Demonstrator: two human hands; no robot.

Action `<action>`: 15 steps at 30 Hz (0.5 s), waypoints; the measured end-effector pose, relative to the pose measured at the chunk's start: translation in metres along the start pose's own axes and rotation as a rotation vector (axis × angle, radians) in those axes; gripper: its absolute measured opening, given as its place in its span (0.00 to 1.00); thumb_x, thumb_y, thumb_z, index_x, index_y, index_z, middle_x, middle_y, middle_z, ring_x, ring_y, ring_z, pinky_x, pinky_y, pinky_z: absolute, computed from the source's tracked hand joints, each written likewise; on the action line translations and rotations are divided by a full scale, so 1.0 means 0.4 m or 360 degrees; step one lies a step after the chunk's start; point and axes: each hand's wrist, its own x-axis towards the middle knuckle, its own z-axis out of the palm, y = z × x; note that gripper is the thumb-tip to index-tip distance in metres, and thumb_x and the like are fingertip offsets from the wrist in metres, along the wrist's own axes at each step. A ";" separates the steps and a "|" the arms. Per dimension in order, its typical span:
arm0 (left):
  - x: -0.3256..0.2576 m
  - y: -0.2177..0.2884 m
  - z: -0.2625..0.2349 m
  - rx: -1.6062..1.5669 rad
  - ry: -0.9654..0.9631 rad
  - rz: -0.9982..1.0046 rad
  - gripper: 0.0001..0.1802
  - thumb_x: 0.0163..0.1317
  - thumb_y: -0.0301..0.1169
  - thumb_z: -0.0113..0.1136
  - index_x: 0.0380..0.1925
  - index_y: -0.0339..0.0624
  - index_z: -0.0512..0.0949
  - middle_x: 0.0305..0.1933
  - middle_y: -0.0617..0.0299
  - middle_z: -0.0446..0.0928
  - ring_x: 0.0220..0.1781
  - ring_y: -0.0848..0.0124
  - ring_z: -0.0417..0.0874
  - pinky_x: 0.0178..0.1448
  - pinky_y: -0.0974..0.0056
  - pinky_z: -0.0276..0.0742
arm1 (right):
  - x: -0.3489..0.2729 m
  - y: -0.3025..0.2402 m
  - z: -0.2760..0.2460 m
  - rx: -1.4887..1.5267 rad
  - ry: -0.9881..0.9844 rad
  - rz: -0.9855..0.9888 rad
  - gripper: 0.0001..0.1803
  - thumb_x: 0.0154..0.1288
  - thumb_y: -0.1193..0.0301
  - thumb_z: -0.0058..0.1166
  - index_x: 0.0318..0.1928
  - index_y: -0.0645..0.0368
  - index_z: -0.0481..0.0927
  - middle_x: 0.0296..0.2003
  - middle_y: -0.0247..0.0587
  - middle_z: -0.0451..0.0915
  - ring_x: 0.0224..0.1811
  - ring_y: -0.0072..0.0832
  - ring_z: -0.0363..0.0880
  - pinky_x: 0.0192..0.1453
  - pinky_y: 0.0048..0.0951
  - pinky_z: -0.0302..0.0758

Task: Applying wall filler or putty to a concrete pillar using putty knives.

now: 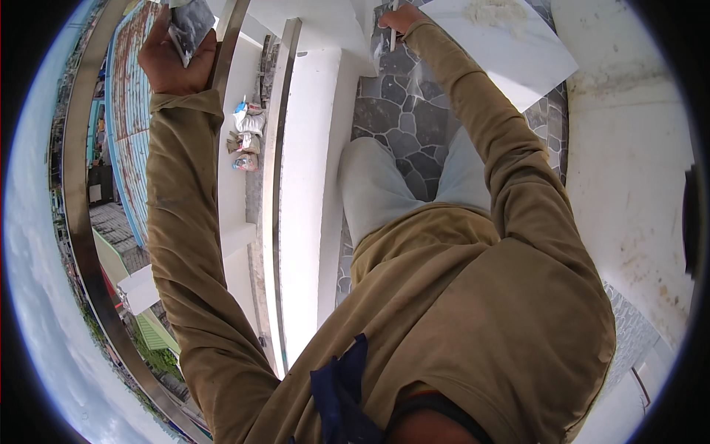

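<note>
The left hand point(174, 55) grips a grey-white bag point(191, 26) at the far left rail point(225, 44); the right hand point(399, 16) is closed on a thin tool point(393, 33) (partly cropped) beside the white tile point(510, 44), which seems not yet fixed.

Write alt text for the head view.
Seen from above, a person in a tan long-sleeved top reaches forward: the left hand grips a grey-white piece by a steel railing, the right hand holds a thin tool beside a white tile on stone-pattern flooring.
</note>
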 end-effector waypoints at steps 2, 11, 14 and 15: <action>0.018 -0.010 0.012 -0.0107 -0.0346 -0.0123 0.13 0.63 0.34 0.43 0.33 0.34 0.70 0.21 0.57 0.68 0.18 0.71 0.59 0.25 0.67 0.55 | 0.025 0.015 -0.017 -0.0167 0.0029 0.0113 0.18 0.46 0.63 0.57 0.34 0.66 0.79 0.26 0.47 0.80 0.24 0.31 0.79 0.25 0.32 0.74; 0.011 -0.010 0.022 -0.0081 -0.0426 -0.0132 0.11 0.62 0.31 0.44 0.37 0.33 0.70 0.24 0.57 0.72 0.21 0.71 0.66 0.28 0.66 0.62 | 0.055 -0.078 -0.043 0.0359 -0.0009 -0.0052 0.05 0.46 0.74 0.55 0.21 0.63 0.77 0.18 0.41 0.77 0.20 0.30 0.78 0.20 0.31 0.73; -0.044 -0.044 -0.008 0.2298 0.0075 0.0903 0.13 0.59 0.26 0.48 0.43 0.31 0.69 0.34 0.55 0.77 0.32 0.69 0.77 0.39 0.64 0.73 | -0.014 -0.072 -0.020 0.0287 -0.0116 0.0059 0.11 0.44 0.72 0.59 0.26 0.69 0.77 0.23 0.46 0.77 0.22 0.33 0.78 0.24 0.35 0.75; -0.055 -0.016 -0.047 0.2325 0.0112 0.0910 0.13 0.59 0.26 0.48 0.43 0.31 0.69 0.34 0.55 0.77 0.32 0.69 0.77 0.39 0.64 0.73 | -0.049 -0.097 -0.001 -0.0013 -0.0143 0.0214 0.16 0.42 0.72 0.61 0.29 0.75 0.78 0.25 0.51 0.78 0.23 0.36 0.78 0.26 0.38 0.74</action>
